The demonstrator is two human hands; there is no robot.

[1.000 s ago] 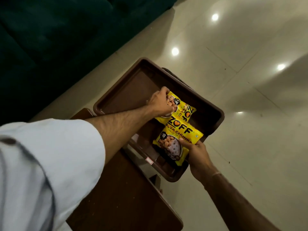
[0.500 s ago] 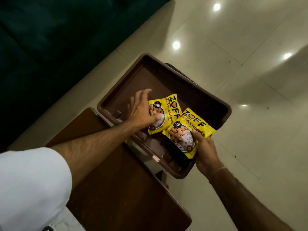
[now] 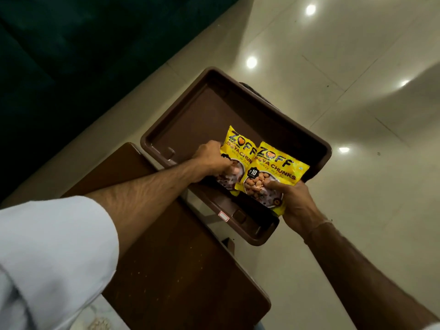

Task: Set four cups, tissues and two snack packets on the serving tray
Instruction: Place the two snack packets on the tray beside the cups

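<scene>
The two yellow printed foil snack packets, the left packet and the right packet, are lying side by side in the near right part of the brown plastic serving tray, their edges overlapping slightly. They are looking light, thin and crinkly, with loose chunks inside that are probably shifting under pressure, so the glossy film is likely slipping unless it is pinched at a sealed edge or corner rather than squeezed at the belly. The left hand is closing on the lower left edge of the left packet, fingers curled over it. The right hand is gripping the near lower end of the right packet, thumb pressing on its face, and that end is overhanging the tray's near rim. The tray is resting partly on a dark wooden table, jutting out over the pale tiled floor. No cups or tissues are showing.
</scene>
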